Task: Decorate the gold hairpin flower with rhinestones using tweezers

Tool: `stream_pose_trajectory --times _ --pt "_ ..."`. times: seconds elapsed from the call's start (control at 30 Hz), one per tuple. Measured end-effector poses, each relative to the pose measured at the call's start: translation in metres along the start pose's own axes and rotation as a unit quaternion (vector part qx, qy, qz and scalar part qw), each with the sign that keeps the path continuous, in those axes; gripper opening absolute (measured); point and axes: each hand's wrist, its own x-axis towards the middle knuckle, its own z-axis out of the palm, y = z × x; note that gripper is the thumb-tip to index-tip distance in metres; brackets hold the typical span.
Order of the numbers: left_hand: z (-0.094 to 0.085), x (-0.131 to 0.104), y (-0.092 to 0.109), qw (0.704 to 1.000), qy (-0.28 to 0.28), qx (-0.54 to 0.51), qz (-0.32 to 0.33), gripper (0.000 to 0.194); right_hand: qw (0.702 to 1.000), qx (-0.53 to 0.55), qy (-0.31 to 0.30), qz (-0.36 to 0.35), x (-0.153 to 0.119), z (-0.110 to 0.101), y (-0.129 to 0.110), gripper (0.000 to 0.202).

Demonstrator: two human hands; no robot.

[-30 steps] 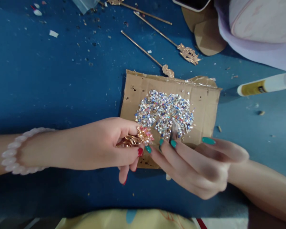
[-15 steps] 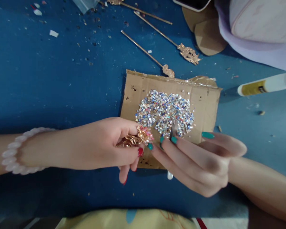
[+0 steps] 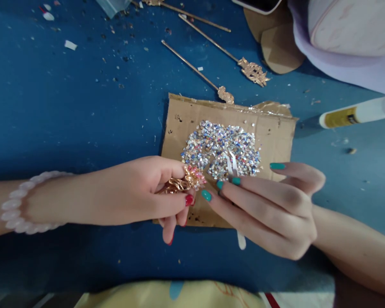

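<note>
Between the thumb and fingers of my left hand [image 3: 147,192] is a gold hairpin ornament [image 3: 194,177], its flower head set with pink stones. My right hand [image 3: 269,209] is closed on a pair of metal tweezers [image 3: 231,164]; their two tips are slightly apart over a heap of small shiny rhinestones [image 3: 218,139]. The white rear end of the tweezers shows below my fingers. The heap lies on a piece of cardboard [image 3: 277,141] under both hands. Part of the ornament is hidden in my left palm.
Gold hairpins [image 3: 252,72] lie beyond the cardboard on the blue tabletop [image 3: 67,107]. A glue bottle [image 3: 349,114] lies at the right. Cardboard pieces [image 3: 280,47] and a lilac cloth [image 3: 333,70] are at the upper right; a plastic bag [image 3: 114,6] is at the top.
The tweezer tips have shifted slightly left and up and now show apart over the rhinestones. My right hand has turned a little; my left hand stays nearly still with the ornament.
</note>
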Motion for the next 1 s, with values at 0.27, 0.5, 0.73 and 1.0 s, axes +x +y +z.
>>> stream_pose_trajectory --times 0.27,0.5,0.73,1.0 --pt "-0.003 0.003 -0.004 1.000 -0.012 0.018 0.006 0.009 1.000 0.004 0.026 -0.016 0.000 0.012 0.001 0.038" --pt "-0.003 0.001 0.000 1.000 -0.016 0.019 -0.009 0.014 0.999 -0.006 0.000 -0.045 -0.003 0.007 0.003 0.019" --pt "-0.002 0.001 0.000 1.000 -0.006 0.016 -0.008 0.013 0.999 0.007 0.002 -0.040 -0.002 0.007 0.002 0.029" --pt "-0.003 0.003 -0.003 1.000 -0.014 0.015 -0.002 0.016 1.000 0.012 0.010 -0.026 0.000 0.007 0.002 0.041"
